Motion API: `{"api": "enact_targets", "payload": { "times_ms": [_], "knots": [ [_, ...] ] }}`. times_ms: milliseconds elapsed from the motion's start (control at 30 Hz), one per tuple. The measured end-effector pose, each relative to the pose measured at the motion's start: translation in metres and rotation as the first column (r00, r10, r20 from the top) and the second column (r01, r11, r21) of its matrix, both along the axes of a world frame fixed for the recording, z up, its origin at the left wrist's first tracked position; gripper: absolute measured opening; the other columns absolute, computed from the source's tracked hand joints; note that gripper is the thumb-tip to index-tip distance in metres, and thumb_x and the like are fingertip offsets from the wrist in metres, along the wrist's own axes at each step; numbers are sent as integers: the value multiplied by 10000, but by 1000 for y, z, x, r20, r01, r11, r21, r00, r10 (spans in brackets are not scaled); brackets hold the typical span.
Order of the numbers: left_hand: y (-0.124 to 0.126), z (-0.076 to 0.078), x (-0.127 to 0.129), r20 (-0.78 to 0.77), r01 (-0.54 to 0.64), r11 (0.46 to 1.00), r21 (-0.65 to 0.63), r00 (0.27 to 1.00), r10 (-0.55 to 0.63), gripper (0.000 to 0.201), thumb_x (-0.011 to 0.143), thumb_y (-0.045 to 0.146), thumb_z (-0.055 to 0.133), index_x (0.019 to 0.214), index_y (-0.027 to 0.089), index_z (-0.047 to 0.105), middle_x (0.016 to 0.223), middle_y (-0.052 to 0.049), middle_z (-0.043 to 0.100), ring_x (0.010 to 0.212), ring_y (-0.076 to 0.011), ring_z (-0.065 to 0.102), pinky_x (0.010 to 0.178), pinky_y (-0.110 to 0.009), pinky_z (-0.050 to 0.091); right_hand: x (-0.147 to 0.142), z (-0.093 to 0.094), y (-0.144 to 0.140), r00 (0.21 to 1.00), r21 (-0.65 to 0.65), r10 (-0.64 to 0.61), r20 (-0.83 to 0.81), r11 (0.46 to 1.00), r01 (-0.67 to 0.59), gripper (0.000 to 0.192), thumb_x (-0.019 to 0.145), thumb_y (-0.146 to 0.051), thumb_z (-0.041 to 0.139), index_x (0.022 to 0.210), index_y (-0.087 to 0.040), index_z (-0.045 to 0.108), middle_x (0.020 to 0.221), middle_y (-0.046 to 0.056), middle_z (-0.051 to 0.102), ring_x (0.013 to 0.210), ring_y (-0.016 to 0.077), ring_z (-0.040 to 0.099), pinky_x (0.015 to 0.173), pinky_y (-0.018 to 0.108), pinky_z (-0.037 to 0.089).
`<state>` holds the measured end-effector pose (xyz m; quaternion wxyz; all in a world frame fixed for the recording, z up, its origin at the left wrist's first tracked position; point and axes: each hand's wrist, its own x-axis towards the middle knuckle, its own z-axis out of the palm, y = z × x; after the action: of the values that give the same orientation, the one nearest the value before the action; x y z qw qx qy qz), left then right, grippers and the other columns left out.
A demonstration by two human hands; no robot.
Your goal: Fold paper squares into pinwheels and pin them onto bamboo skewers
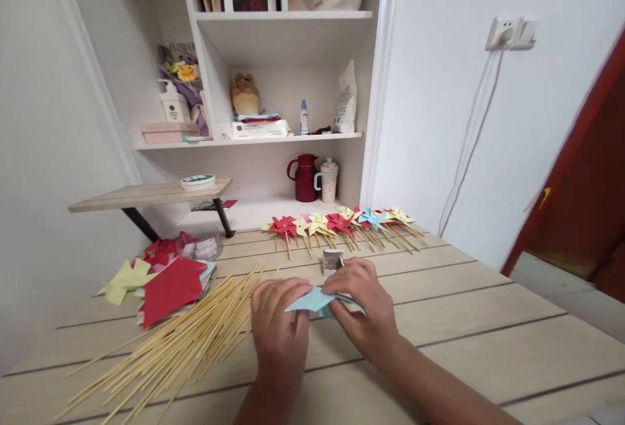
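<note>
Two bare hands meet over one light blue paper square point(316, 299) near the middle of the desk point(488, 334). Fingers of the left hand point(279, 321) are curled down onto the paper's left corner, pinning it flat, while the fingers of the right hand point(364, 304) are closed on its right side, pinching a fold; both hands touch the paper and sit just beside each other. Just behind the blue paper stands one small open box point(333, 260), nearly touching the right hand's knuckles. Farther behind the paper, along the desk's far edge, lies one row of finished paper pinwheels point(342, 223) in red, yellow, pink and blue, roughly ten of them, though the overlap makes an exact count impossible. Left of the blue paper spreads one large loose heap of bamboo sticks point(180, 340), dozens, too many to count, their near ends running toward the desk's front edge and their closest tips just beside the left hand. Beyond the sticks, far left of the paper, sits one pile of red and yellow paper squares point(166, 282) near the desk's left edge. Right of the blue paper the desk surface runs bare out to its right edge, and the strip in front of the paper holds only the person's forearms.
</note>
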<state>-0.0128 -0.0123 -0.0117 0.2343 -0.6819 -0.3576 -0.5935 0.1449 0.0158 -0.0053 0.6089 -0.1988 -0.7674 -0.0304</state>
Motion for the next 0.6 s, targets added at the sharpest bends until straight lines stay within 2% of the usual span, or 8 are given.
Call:
{"api": "enact_targets", "payload": {
  "times_ms": [233, 600],
  "knots": [
    [-3, 3, 0, 45, 66, 994, -85, 997, -62, 278, 808, 2, 534, 917, 236, 639, 862, 13, 722, 804, -161, 671, 799, -343, 463, 2, 0, 1, 1000, 9, 6, 28, 1000, -6, 207, 866, -21, 583, 908, -224, 593, 813, 0, 704, 758, 170, 633, 855, 430, 410],
    [-1, 3, 4, 130, 71, 990, -119, 990, -56, 212, 824, 44, 575, 860, 233, 664, 822, 9, 723, 788, -168, 681, 764, -336, 485, 1, 2, 1, 1000, -56, -17, -3, 998, 16, 182, 877, -87, 627, 945, -254, 651, 797, -7, 721, 725, 177, 628, 824, 422, 420]
  ]
}}
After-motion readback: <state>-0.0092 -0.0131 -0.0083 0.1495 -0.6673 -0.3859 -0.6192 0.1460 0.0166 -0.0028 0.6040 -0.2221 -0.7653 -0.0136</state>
